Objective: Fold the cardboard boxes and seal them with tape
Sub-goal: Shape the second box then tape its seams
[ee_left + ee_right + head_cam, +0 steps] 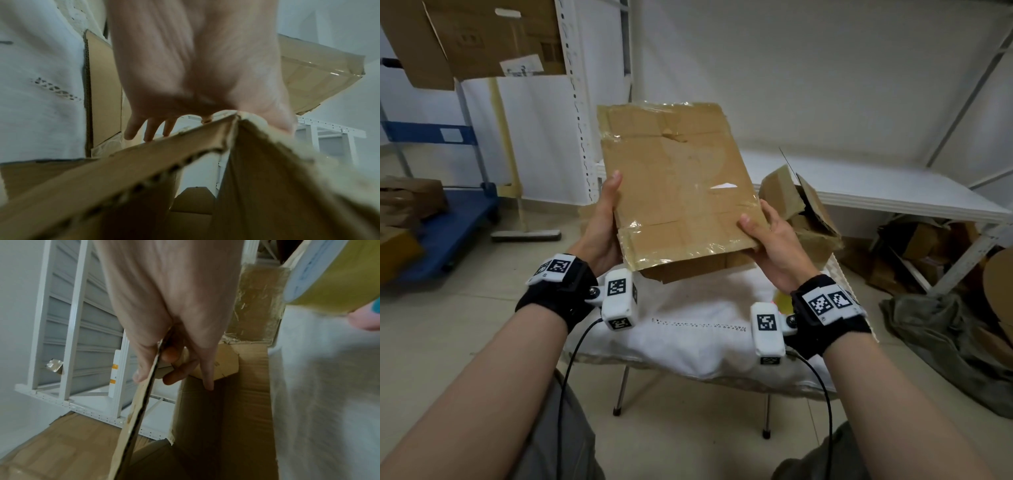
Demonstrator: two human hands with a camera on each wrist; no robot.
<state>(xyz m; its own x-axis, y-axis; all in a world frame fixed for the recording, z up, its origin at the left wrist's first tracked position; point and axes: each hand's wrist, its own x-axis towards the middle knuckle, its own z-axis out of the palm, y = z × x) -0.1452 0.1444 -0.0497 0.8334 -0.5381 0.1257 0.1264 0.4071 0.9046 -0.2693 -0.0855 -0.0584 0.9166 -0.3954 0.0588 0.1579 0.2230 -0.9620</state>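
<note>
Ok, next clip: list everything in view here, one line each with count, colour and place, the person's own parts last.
flattened cardboard box: one, brown with old clear tape, held up between both hands
crumpled cardboard box: one, brown, on the chair behind the held box
chair: one, white cloth cover, metal legs, in front of the person
tape roll: one, yellowish, on the chair's cloth by the right wrist
white shelf: one, right, boxes stored beneath
blue cart: one, left, carrying brown cardboard
broom: one, leaning by the left rack
left hand: grips the box's left edge
right hand: grips the box's lower right corner
</note>
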